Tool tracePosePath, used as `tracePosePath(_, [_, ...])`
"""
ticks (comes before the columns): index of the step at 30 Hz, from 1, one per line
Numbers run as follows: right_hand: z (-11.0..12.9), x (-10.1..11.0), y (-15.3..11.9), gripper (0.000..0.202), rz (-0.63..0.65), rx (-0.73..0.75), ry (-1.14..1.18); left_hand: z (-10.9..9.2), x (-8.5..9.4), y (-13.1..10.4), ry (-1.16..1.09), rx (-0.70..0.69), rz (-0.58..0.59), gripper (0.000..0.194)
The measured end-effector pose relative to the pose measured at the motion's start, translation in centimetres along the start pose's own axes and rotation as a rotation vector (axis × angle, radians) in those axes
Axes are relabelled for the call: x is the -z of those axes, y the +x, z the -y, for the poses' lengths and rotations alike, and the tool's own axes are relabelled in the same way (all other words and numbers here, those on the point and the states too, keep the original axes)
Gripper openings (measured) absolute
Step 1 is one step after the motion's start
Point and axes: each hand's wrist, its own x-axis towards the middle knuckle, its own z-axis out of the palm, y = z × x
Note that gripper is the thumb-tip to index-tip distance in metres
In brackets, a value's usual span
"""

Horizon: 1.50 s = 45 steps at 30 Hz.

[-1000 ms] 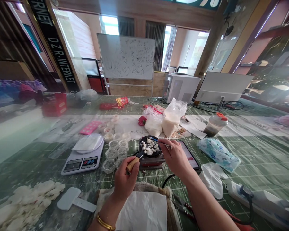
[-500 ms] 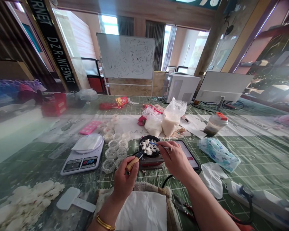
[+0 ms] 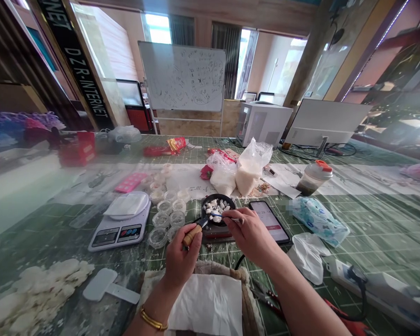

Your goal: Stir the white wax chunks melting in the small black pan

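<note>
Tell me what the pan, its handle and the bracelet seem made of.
Pan: probably dark-coated metal, judging by its thin black rim. Handle: apparently smooth wood, given its tan colour. Bracelet: likely polished metal, gold-coloured, with bright highlights.

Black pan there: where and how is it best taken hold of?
Probably by the wooden handle, from the near left, where the left hand grips it: it juts that way from the pan, clear of the white lumps inside.

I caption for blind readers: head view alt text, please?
A person's left hand grips the wooden handle of a round black pan holding white chunks, while the right hand holds a thin blue-tipped tool to them. A flat white scale stands left.
</note>
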Motion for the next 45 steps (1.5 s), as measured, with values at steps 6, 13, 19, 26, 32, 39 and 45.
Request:
tracePosePath(6, [-0.4, 0.8, -0.1, 0.027, -0.048, 0.004, -0.007, -0.1, 0.1, 0.0, 0.012, -0.031, 0.012, 0.023])
tracePosePath(13, [-0.3, 0.6, -0.1, 0.027, -0.042, 0.010, 0.035, 0.0, 0.0, 0.0, 0.015, -0.043, 0.014, 0.023])
tracePosePath(19, [-0.6, 0.7, 0.0, 0.025, -0.018, -0.031, 0.008, -0.1, 0.1, 0.0, 0.020, -0.029, 0.005, 0.023])
tracePosePath(26, [-1.1, 1.2, 0.1, 0.027, -0.030, -0.044, -0.081, -0.1, 0.1, 0.0, 0.006, -0.021, -0.003, 0.024])
tracePosePath(32, [-1.7, 1.1, 0.2, 0.027, -0.144, -0.072, -0.067, -0.1, 0.0, 0.0, 0.009, -0.046, 0.007, 0.021])
tracePosePath(39, [-2.1, 1.0, 0.6, 0.029, -0.157, -0.103, -0.096, -0.1, 0.0, 0.0, -0.008, -0.031, 0.011, 0.021])
tracePosePath(45, [-2.8, 0.5, 1.2, 0.028, -0.085, -0.127, -0.107, 0.0, 0.0, -0.1, -0.028, -0.016, 0.014, 0.022])
